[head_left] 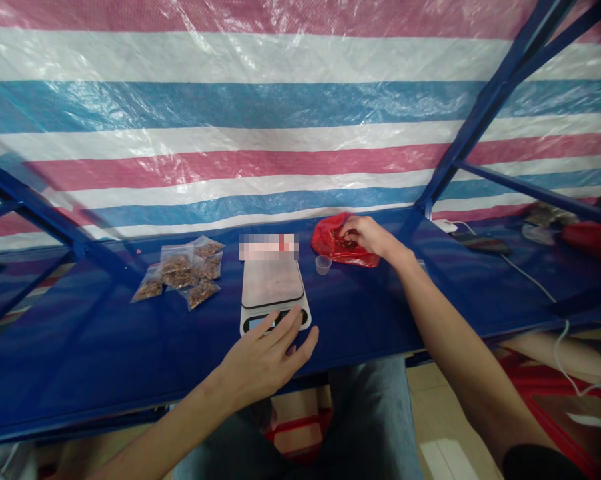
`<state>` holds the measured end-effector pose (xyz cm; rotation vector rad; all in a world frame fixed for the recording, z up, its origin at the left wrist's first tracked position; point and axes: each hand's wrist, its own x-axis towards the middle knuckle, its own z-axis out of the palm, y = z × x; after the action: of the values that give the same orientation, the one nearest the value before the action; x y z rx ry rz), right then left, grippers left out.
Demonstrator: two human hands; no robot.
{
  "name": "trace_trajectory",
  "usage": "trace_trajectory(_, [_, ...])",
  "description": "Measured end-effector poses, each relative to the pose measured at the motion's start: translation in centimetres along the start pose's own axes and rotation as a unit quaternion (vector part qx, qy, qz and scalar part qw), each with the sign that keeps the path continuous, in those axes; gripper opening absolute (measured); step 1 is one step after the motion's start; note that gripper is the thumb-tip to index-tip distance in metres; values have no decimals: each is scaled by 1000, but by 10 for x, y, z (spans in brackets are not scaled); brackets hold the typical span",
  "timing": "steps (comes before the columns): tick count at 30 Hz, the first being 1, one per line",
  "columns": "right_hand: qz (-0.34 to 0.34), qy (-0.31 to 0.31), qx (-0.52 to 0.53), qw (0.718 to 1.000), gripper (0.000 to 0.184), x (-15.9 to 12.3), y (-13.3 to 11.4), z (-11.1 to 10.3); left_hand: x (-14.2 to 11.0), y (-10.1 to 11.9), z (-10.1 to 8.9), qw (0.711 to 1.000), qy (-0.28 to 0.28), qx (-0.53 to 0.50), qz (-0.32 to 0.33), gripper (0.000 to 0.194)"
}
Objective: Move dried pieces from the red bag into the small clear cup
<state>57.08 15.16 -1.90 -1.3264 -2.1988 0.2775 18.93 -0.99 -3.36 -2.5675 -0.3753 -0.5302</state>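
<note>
- As I look down from the head camera, my left hand (265, 357) lies flat with its fingers spread, the fingertips touching the front edge of the digital kitchen scale (274, 295), over its display; its grip is apart and holds nothing.
- My right hand (364, 235) reaches across to the red plastic bag (327, 240) at the back of the blue counter (105, 340); the fingers are bent together inside the bag's opening, on the dark contents, but I cannot tell whether they have pinched anything.
- Red plastic bag: lies crumpled, just right of the scale's far end, and holds brown pieces too small to name.
- Small clear plastic cup (323, 265): stands upright on the counter, just in front of the bag and beside the scale's right edge, apart from both hands.
- Scale: white, with a bare grey platform; a blurred box (269, 246) sits at its far end.
- Clear zip bags of brown pieces (185, 273): several lie in a loose cluster left of the scale, well apart from my hands.
- Striped tarpaulin (260, 107): red, white and blue, hangs behind the counter.
</note>
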Motion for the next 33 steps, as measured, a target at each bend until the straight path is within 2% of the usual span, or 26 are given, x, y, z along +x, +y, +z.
trace_trajectory(2, [-1,5,7,1000,31,0,-1,0,-1,-8,-5,999,34,1,-1,40])
trace_trajectory(4, [-3,9,13,1000,30,0,-4,0,-2,-29,-14,997,73,5,-20,34])
trace_trajectory(6, [-2,13,16,1000,29,1,-6,-1,-2,-63,-22,993,109,24,-48,28])
trace_trajectory(8, [1,19,17,1000,27,1,-8,-4,-3,-103,-26,984,139,23,-112,22])
trace_trajectory(11, [8,42,10,999,24,0,-11,-14,-4,-155,-16,965,166,-27,-201,22])
trace_trajectory(14, [15,79,1,997,19,-3,-21,-28,-10,-180,5,946,183,-61,-260,25])
trace_trajectory(18, [-17,101,62,993,11,-6,-54,-35,-21,-180,22,946,164,-74,-269,24])
trace_trajectory(20, [-46,54,103,992,12,-7,-73,-29,-25,-175,20,954,144,-71,-255,24])
trace_trajectory(23, [-82,-60,106,989,13,-6,-94,-14,-25,-170,11,959,129,-65,-244,22])
trace_trajectory(26, [-82,-117,73,987,14,-6,-101,-3,-21,-165,3,962,124,-69,-234,21])
trace_trajectory(33, [-71,-138,56,986,11,-5,-106,-2,-19,-161,-1,963,123,-70,-230,22])
